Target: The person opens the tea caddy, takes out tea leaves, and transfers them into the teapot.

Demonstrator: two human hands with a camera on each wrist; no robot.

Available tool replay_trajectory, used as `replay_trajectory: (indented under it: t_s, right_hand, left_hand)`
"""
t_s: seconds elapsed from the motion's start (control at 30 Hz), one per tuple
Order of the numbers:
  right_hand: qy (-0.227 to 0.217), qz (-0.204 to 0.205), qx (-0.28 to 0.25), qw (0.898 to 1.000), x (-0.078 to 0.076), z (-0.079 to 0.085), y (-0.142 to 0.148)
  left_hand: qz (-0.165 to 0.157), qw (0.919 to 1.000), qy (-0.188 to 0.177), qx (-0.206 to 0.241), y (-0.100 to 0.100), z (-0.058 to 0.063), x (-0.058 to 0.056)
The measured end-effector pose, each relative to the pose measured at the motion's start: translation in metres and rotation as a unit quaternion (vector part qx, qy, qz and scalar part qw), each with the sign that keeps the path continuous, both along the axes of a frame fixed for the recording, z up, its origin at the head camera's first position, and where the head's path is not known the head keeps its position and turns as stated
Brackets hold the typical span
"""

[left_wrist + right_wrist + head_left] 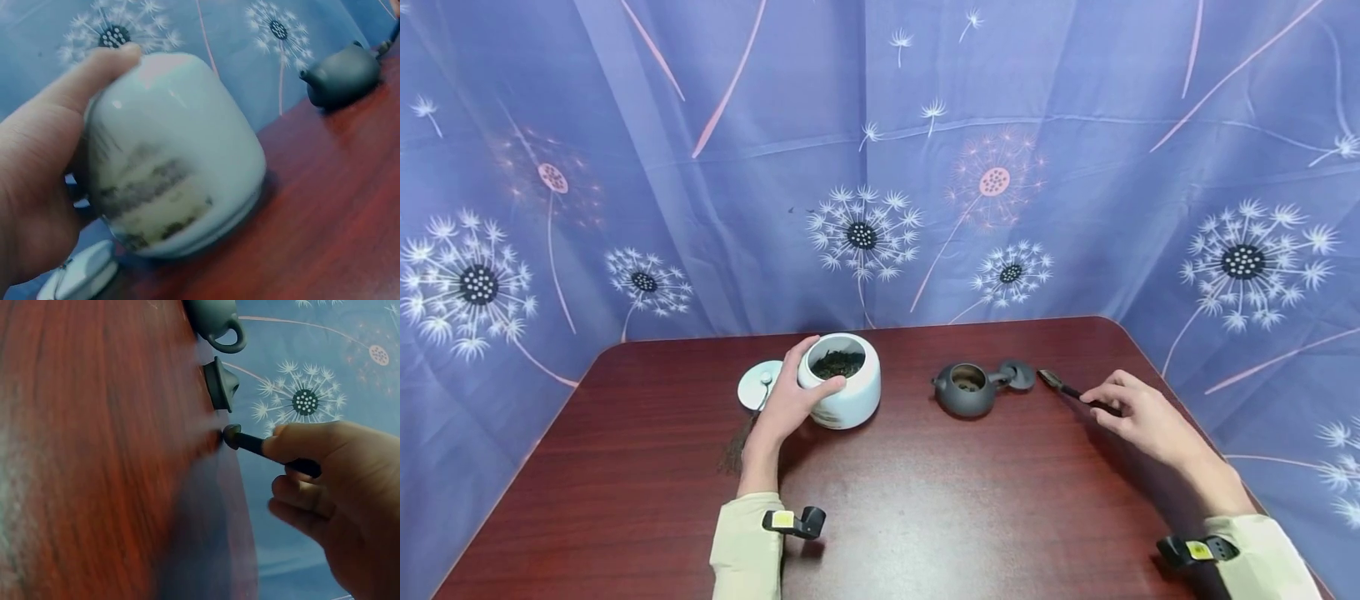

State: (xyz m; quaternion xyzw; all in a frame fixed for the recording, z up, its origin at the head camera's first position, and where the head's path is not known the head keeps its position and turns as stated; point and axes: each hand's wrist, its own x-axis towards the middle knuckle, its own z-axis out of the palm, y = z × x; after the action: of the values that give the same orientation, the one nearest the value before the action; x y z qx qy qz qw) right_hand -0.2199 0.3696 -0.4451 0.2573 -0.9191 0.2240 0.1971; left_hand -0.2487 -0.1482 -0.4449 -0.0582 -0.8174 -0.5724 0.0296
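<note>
A white lidless jar (861, 402) with dark tea leaves (835, 364) inside stands on the table. My left hand (784, 406) grips its left side, thumb at the rim; the left wrist view shows a painted landscape on the jar wall (181, 125). To the right, a tea scoop (1051, 380) with a black handle is pinched between the thumb and fingers of my right hand (1138, 414). Its head points toward a small dark teapot (967, 403), which is uncovered and has something brownish inside. The teapot's lid (219, 386) lies beside its handle.
The white jar lid (751, 387) lies left of the jar, with a cord and brown tassel (737, 446) trailing from it. A blue dandelion-print curtain (865, 150) hangs behind and beside the dark red wooden table (925, 508).
</note>
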Motion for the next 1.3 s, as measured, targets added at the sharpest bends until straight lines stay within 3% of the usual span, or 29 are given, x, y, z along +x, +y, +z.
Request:
replay_trajectory:
  t_s: [0.17, 0.27, 0.37, 0.43, 0.53, 0.7, 0.83, 1.0, 1.3]
  right_hand:
    - [-0.06, 0.006, 0.015, 0.998, 0.002, -0.001, -0.002]
    - [-0.082, 0.005, 0.017, 0.996, 0.003, -0.001, -0.002]
    - [-0.097, 0.006, 0.02, 0.995, 0.004, -0.002, -0.002]
    - [-0.112, 0.007, 0.025, 0.993, 0.005, -0.001, -0.002]
    - [-0.147, 0.003, 0.037, 0.988, 0.004, 0.001, -0.001]
    - [-0.181, 0.003, 0.051, 0.982, 0.004, 0.004, -0.002]
    - [-0.179, 0.005, 0.053, 0.982, 0.004, 0.003, -0.001]
    - [-0.184, 0.004, 0.054, 0.981, 0.005, 0.002, -0.004]
    - [-0.178, 0.018, 0.058, 0.982, 0.005, -0.001, -0.006]
  left_hand:
    - [0.002, 0.998, 0.0, -0.063, -0.001, 0.01, 0.002]
    - [0.012, 0.9979, 0.022, -0.06, 0.001, 0.016, 0.002]
    - [0.038, 0.9963, 0.073, -0.027, 0.006, 0.022, 0.003]
    - [0.058, 0.9904, 0.125, 0.003, 0.014, 0.031, 0.007]
    - [0.079, 0.9735, 0.212, 0.034, 0.028, 0.04, 0.01]
    - [0.066, 0.951, 0.301, 0.02, 0.05, 0.051, 0.013]
    - [0.031, 0.9474, 0.318, 0.006, 0.067, 0.055, 0.017]
    - [-0.006, 0.9501, 0.312, 0.006, 0.084, 0.054, 0.02]
    - [-0.057, 0.9642, 0.259, -0.012, 0.11, 0.041, 0.022]
